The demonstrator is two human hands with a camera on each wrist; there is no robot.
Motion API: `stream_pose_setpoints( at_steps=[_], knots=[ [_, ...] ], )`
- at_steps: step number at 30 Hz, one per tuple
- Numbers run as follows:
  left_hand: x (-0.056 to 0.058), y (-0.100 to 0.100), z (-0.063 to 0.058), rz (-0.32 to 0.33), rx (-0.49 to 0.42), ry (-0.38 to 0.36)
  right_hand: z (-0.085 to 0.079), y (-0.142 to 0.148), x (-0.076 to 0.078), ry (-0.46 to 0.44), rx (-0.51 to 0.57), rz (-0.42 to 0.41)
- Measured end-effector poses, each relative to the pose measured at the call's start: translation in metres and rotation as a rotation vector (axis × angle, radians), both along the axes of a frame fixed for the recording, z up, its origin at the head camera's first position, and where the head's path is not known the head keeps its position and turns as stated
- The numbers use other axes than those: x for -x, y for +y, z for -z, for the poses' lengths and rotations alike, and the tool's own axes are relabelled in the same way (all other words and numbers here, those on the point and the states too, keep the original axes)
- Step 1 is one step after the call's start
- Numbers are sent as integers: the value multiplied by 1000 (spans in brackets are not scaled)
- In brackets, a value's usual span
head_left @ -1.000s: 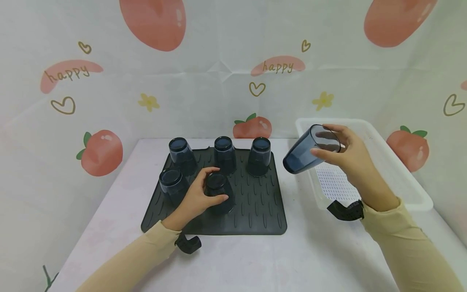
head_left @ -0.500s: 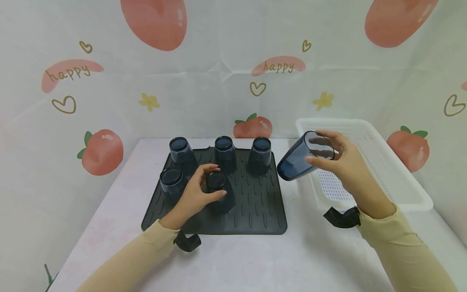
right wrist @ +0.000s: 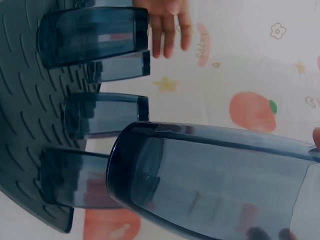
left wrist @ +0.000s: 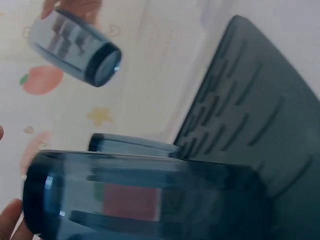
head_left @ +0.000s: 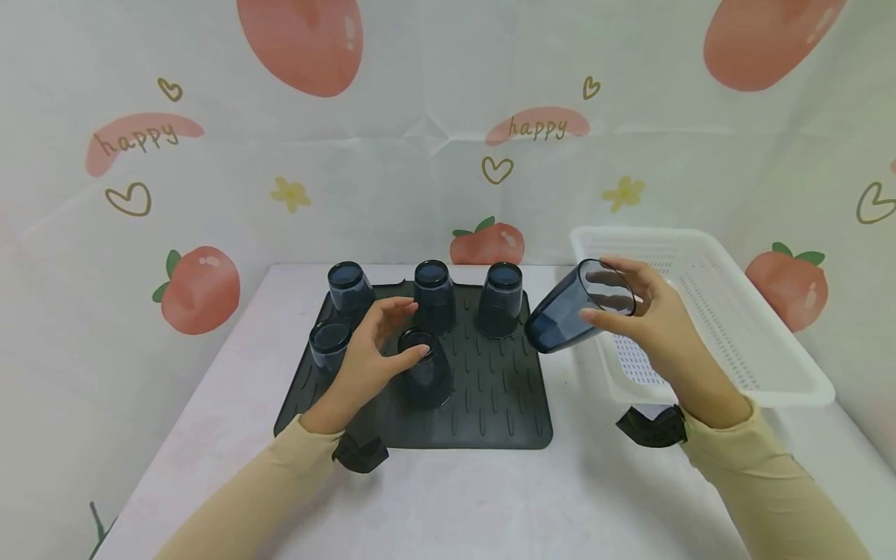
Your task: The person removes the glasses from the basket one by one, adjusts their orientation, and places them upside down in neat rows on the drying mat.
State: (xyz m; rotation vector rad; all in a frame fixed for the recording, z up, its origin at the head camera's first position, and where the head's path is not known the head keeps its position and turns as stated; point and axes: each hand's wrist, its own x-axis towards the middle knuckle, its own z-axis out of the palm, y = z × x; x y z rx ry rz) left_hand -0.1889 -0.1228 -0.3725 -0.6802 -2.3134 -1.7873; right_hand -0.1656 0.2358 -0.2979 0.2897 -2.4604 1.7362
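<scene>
My left hand (head_left: 371, 358), fingers spread, hovers at an upside-down dark blue drinking glass (head_left: 430, 381) in the front middle of a black ridged drying mat (head_left: 500, 397). Its thumb tip overlaps the glass's base in the head view. In the left wrist view that glass (left wrist: 140, 200) fills the bottom, with fingertips (left wrist: 10, 217) just beyond its base. To the right of the mat, my right hand (head_left: 665, 327) grips another blue glass (head_left: 560, 311) near its rim. This one is tilted in the air, base pointing down and left; the right wrist view shows it (right wrist: 215, 175) up close.
Several more glasses stand upside down on the mat: a back row, including one at back right (head_left: 500, 303), and one at front left (head_left: 329, 346). A white perforated basket (head_left: 763, 342) stands at the right. A patterned backdrop (head_left: 378, 179) rises behind the white table (head_left: 490, 505).
My left hand has loosened from the front middle glass and risen slightly up and left, while the glass stays put. My right hand has moved left and a little down with its glass.
</scene>
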Motion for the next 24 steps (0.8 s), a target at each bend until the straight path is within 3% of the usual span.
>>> stream_pose_setpoints(
  at_steps=[6, 13, 24],
  knots=[
    [1, 2, -15, 18, -42, 85, 3, -1, -4, 22, 7, -44],
    [-8, 14, -33, 93, -77, 161, 2, -6, -12, 31, 70, -90],
    [-26, 37, -38, 231, -43, 174, 0, -15, -27, 47, 225, -166]
  ],
)
